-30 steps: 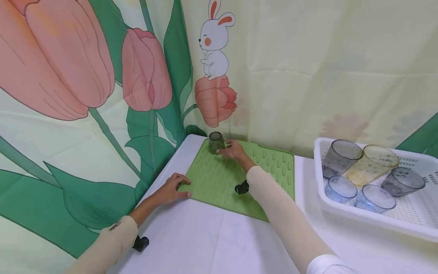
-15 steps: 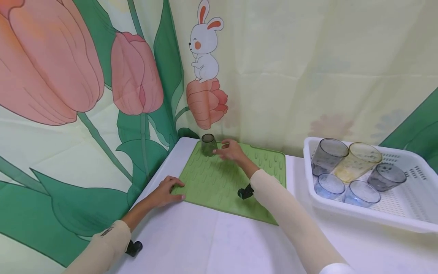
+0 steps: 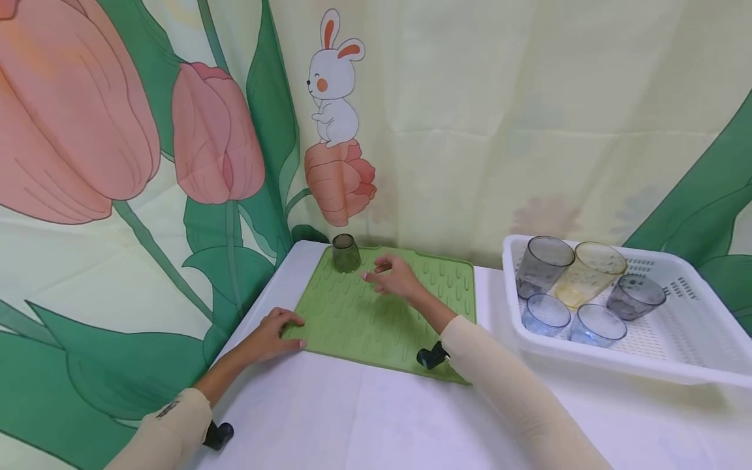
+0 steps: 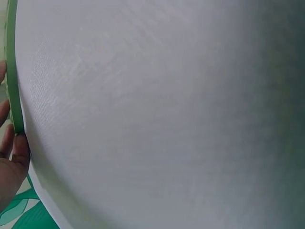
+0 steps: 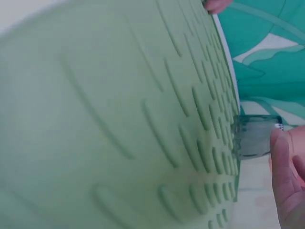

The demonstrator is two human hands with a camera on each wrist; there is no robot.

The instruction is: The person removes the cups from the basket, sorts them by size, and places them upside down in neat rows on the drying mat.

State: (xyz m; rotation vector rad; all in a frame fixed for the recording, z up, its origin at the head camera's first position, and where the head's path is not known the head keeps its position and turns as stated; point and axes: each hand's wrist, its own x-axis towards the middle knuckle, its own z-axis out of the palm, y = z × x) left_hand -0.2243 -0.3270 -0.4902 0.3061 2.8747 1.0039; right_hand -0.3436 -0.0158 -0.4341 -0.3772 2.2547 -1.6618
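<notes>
Dark grey glass (image 3: 346,256) on the far left part of the green mat (image 3: 352,320), just beyond and to the left of the fingers of the right hand (image 3: 396,277), near but apart from them in the head view. Stands on end, long axis upright, square to the mat, with a dark ring at the upper end; cannot tell mouth from base. Overlaps the fingertips along the line of sight in the right wrist view.

Right fingers loosely bent over the mat, a moderate gap between them and the thumb, holding nothing. Left hand (image 3: 273,336) astride the near left corner of the mat, fingers and thumb fairly wide apart, tips touching the edges.

Flat below the right fingers, the mat, elongated raised ridges pointing away from the person.

Well to the right of the right fingers, white basket (image 3: 634,363) with five glasses, mouths up: tall grey glass (image 3: 537,274), tall yellow glass (image 3: 578,287), short grey glass (image 3: 634,303), two short blue glasses (image 3: 546,316). Beneath both hands, white surface (image 3: 388,424); beyond the fingers, backdrop (image 3: 446,117) with tulips and a rabbit.
</notes>
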